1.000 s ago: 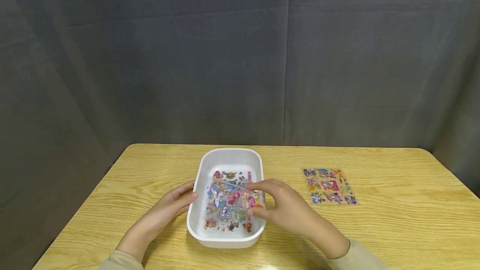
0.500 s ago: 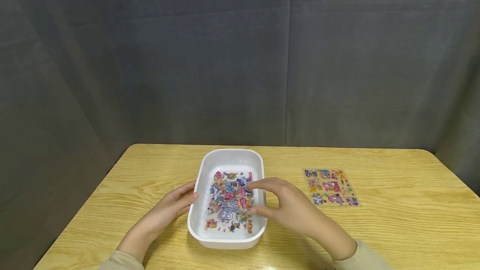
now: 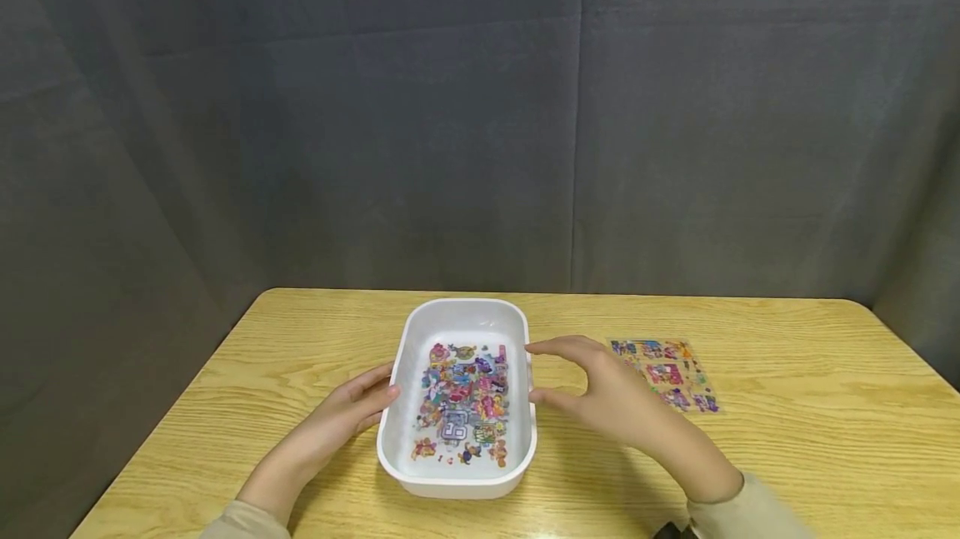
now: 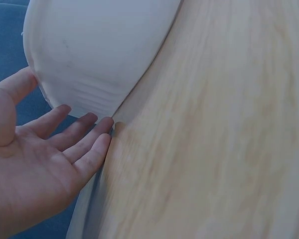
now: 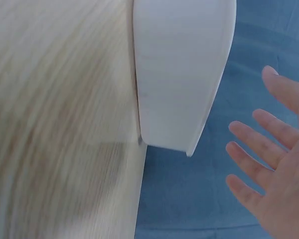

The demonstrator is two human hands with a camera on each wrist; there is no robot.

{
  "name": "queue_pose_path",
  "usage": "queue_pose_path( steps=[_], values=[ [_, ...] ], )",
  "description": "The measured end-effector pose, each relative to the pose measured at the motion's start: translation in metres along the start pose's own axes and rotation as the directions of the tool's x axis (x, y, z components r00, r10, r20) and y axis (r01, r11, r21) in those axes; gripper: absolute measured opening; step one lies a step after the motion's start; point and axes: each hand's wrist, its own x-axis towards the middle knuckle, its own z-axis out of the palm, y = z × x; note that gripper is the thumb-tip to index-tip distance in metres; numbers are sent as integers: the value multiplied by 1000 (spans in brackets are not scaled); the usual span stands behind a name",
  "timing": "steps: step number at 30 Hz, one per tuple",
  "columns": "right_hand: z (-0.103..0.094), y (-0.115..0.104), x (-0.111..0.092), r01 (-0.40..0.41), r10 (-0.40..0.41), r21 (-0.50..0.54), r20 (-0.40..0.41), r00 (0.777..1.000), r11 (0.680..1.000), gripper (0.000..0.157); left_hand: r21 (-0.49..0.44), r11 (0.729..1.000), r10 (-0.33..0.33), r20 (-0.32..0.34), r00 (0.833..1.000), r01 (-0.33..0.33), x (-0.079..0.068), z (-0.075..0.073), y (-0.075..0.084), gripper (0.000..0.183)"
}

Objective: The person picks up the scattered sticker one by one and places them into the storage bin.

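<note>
A white plastic bin stands on the table, with several overlapping clear sticker sheets printed with colourful cartoon figures lying inside. My left hand rests at the bin's left side. In the left wrist view its thumb touches the rim, and its relaxed fingers lie along the outer wall. At the right rim is my right hand, thumb and forefinger spread, nothing held. The right wrist view shows its fingers loosely extended, apart from the bin wall.
Another clear sticker sheet lies flat on the wood-grain table, right of the bin and partly behind my right hand. A dark grey curtain hangs behind the table's far edge.
My right hand has let go of a sticker sheet, which now lies flat among the others in the bin. That hand has drawn back rightward to the rim; the left hand stays put.
</note>
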Motion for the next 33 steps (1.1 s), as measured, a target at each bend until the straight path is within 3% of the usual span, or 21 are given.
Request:
queue_pose_path(
  steps=[9,20,29,33],
  values=[
    [-12,19,0,-17,17,7,-9,1000,1000,51,5,1000,-14,-23,1000,14,-1,2,2,64],
    [-33,33,-2,-57,55,39,54,997,998,52,7,1000,-13,-24,1000,14,-1,2,1,63],
    [-52,43,-5,-182,174,61,110,979,981,57,10,1000,-20,-26,999,21,-1,1,2,64],
    [-57,49,-6,-185,174,99,114,978,978,55,8,1000,-14,-16,1000,14,-1,1,2,64]
  ],
)
